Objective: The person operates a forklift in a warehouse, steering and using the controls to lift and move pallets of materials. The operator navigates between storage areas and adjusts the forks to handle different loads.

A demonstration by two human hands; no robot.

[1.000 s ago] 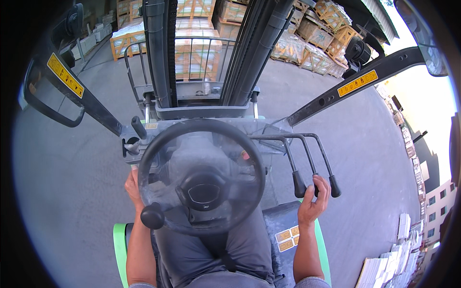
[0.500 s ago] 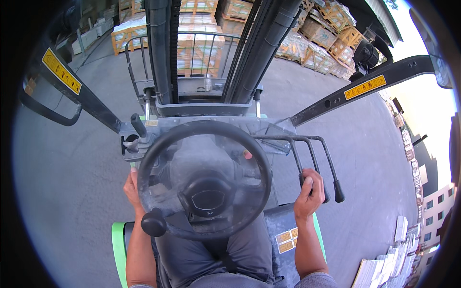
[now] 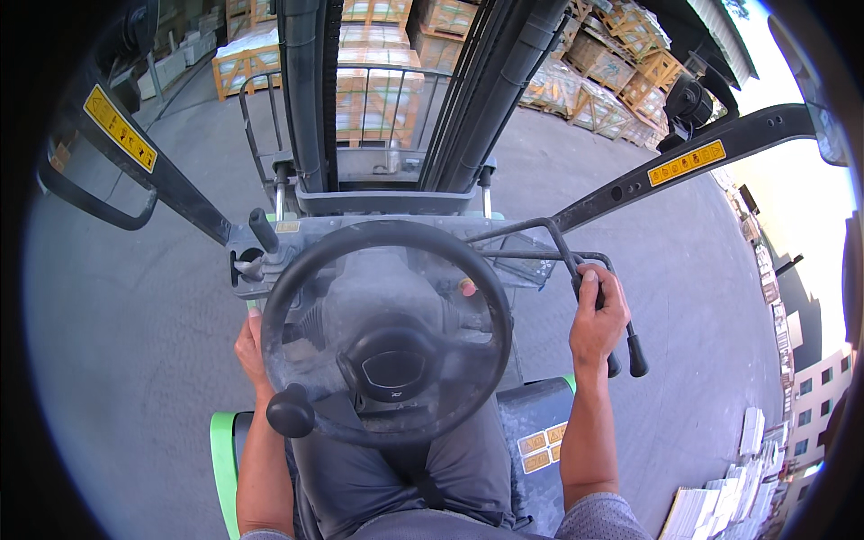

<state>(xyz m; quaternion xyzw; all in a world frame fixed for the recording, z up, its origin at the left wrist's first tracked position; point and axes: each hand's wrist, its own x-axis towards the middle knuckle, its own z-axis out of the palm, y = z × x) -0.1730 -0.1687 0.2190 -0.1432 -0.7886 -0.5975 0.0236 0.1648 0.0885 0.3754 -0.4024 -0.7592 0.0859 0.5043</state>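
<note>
My right hand (image 3: 601, 315) is closed round the black grip of the nearest control lever (image 3: 560, 241), to the right of the steering wheel. That lever stands farther forward than two similar levers (image 3: 634, 335) beside it, whose black knobs hang just past my hand. At the left side of the black steering wheel (image 3: 391, 232) is my left hand (image 3: 250, 349), low beside the rim with its thumb up; most of its fingers are hidden. A round spinner knob (image 3: 291, 411) on the wheel sits close to my left wrist.
Ahead rises the forklift mast (image 3: 481, 103) with a load guard (image 3: 259, 135). Wooden crates (image 3: 378, 99) stand beyond it, and more crates (image 3: 598, 58) are stacked at the far right. Pale slabs (image 3: 720, 490) lie at the lower right. A short lever (image 3: 262, 230) stands left on the dash.
My right hand has moved forward and slightly right, pushing the nearest lever forward with it. The left hand stays beside the wheel.
</note>
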